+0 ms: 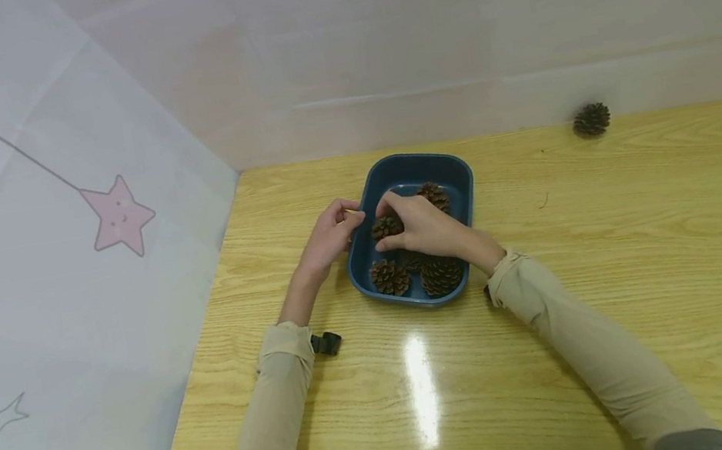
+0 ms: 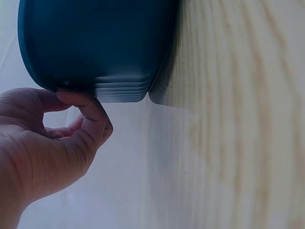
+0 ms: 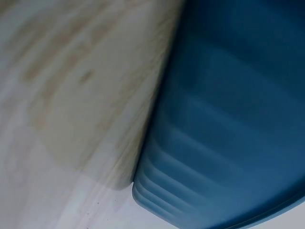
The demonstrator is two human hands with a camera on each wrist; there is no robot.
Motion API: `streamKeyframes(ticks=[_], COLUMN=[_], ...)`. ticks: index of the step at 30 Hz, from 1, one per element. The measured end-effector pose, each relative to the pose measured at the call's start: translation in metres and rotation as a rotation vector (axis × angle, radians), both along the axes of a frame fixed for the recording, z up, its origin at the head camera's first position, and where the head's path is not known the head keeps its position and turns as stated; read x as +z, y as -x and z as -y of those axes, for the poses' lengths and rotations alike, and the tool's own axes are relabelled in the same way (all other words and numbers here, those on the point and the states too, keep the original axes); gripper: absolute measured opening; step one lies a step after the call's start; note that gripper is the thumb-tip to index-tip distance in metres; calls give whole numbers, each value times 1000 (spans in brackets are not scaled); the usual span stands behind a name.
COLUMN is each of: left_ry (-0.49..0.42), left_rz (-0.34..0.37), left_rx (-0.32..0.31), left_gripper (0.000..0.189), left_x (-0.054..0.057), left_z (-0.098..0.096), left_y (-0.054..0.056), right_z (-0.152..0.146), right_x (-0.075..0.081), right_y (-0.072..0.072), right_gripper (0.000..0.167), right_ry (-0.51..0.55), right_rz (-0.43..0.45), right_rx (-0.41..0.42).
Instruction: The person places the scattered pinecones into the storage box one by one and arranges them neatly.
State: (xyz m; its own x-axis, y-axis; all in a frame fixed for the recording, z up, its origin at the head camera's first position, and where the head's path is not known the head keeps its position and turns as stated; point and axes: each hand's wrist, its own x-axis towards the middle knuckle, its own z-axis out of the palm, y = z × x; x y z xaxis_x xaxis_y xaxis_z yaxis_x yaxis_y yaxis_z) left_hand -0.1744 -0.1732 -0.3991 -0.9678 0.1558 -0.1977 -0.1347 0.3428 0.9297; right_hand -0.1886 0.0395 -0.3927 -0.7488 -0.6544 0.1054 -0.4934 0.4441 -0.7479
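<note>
A dark blue plastic bin (image 1: 358, 276) with rounded corners stands on the wooden table, holding several brown pine cones. At its left side my left hand (image 1: 330, 239) has bent fingers at the rim; in the left wrist view the fingers (image 2: 88, 107) press against the outer wall. My right hand (image 1: 427, 227) reaches down into the bin, thumb and fingers curved round one pine cone (image 1: 386, 228). Near it lie an open-scaled pine cone (image 1: 389, 277), a larger pine cone (image 1: 441, 276) and another pine cone (image 1: 434, 197), partly covered by the hand. The right wrist view shows only the bin's outside.
One more pine cone (image 1: 591, 120) sits at the table's back edge, right of the bin, close to the pale backdrop (image 1: 479, 28). A pale sheet with a pink star (image 1: 120, 216) borders the table (image 1: 621, 279) on the left.
</note>
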Motion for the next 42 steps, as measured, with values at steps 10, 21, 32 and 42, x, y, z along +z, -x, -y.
streamKeyframes(ticks=[10, 21, 32, 42], left_ry=[-9, 10, -13, -27], left_rz=[7, 4, 4, 8], left_rx=[1, 0, -1, 13], left_gripper=[34, 35, 33, 32], left_x=[0, -1, -2, -4], left_z=[0, 0, 1, 3], left_y=[1, 1, 0, -1], right_z=[-7, -71, -174, -249], right_x=[3, 28, 23, -7], right_y=[1, 16, 45, 72], right_gripper=[45, 39, 62, 75], right_ry=[47, 168, 82, -169], right_rz=[-12, -13, 17, 15], right_rx=[-28, -308, -573, -575])
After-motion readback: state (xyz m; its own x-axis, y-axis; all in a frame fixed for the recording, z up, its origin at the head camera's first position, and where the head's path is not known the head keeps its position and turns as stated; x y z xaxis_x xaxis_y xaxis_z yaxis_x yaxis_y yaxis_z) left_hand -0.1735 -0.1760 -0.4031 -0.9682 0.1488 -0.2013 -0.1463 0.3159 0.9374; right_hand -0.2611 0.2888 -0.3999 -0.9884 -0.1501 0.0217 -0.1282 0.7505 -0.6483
